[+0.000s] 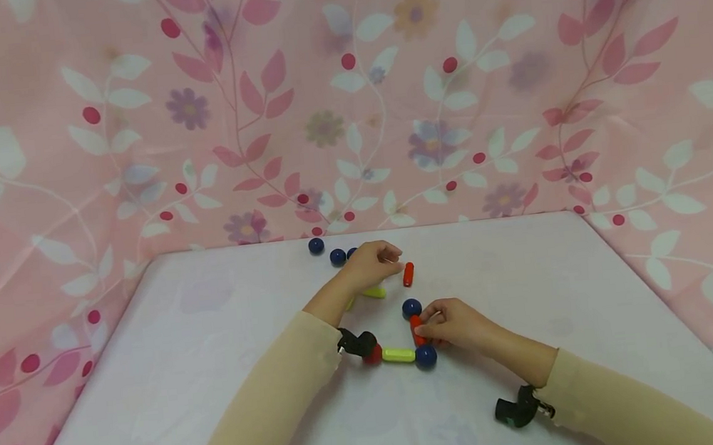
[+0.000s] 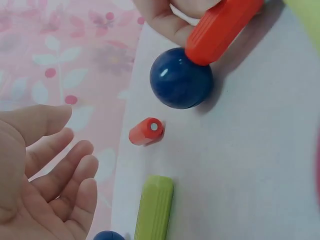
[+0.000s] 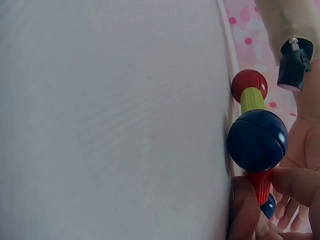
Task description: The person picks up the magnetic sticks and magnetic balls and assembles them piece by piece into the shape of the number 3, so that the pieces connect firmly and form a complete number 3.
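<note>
My right hand (image 1: 459, 323) pinches a red rod (image 3: 260, 186) between thumb and fingers. That rod joins a far blue ball (image 1: 412, 308) to a nearer blue ball (image 1: 426, 356). From the nearer one a yellow-green rod (image 1: 398, 355) runs left to a red ball (image 1: 374, 354), partly hidden by the left wrist's camera. My left hand (image 1: 370, 268) hovers farther back with loosely bent fingers and nothing in its grasp. Just right of its fingertips lies a loose red rod (image 1: 409, 275), whose end shows a silvery disc in the left wrist view.
Loose yellow-green rods (image 1: 374, 293) lie under the left hand and forearm, partly covered. Several blue balls (image 1: 337, 257) sit toward the back edge of the white table (image 1: 227, 349). A pink floral curtain (image 1: 345, 109) hangs behind it.
</note>
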Motion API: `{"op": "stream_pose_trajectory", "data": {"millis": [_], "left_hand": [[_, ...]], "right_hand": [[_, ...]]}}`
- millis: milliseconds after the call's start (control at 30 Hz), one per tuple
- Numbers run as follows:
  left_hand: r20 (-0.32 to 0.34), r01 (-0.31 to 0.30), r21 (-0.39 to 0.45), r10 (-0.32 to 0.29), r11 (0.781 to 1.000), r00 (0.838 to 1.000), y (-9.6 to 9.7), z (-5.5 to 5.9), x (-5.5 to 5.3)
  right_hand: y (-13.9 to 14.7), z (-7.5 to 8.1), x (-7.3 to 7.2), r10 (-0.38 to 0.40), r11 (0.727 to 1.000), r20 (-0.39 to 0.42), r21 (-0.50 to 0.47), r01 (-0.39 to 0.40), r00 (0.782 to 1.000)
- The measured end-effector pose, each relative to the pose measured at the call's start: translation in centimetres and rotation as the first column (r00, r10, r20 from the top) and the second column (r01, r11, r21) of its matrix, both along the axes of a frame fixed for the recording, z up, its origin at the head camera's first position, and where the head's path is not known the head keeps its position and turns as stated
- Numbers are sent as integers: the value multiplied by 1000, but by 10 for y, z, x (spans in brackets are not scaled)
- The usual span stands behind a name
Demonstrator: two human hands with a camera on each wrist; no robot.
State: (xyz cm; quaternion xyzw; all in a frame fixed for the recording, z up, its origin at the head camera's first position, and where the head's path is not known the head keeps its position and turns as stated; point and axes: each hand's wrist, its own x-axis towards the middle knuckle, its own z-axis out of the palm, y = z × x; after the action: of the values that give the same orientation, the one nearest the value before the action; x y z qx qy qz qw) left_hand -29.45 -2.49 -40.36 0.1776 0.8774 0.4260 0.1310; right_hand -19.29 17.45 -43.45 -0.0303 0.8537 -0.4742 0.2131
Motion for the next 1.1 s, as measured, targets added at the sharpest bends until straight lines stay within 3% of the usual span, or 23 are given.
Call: {"op": "stream_pose_trajectory", "data": {"millis": [300, 500, 800, 933, 1100], "left_hand": [[13, -36, 30, 35, 999, 999, 15, -20, -15], [27, -5, 35, 4, 999, 1000, 16, -33, -18], [-23, 91, -67, -93, 994, 995, 22, -37, -12], [-55, 91, -119, -98, 989, 994, 25, -38, -10], [-64, 37, -142, -47, 989, 997, 26, -41, -11]], "right_hand": [[0, 1, 1, 5, 1000, -3, -10, -5, 1000], [1, 0, 2, 29, 999, -24, -16, -29, 999], [2, 1, 2, 45, 998, -37, -39, -46, 998], [2, 1, 2, 49, 997, -35, -52, -51, 998], [1, 0, 2, 47, 997, -30, -56, -49, 998]]}}
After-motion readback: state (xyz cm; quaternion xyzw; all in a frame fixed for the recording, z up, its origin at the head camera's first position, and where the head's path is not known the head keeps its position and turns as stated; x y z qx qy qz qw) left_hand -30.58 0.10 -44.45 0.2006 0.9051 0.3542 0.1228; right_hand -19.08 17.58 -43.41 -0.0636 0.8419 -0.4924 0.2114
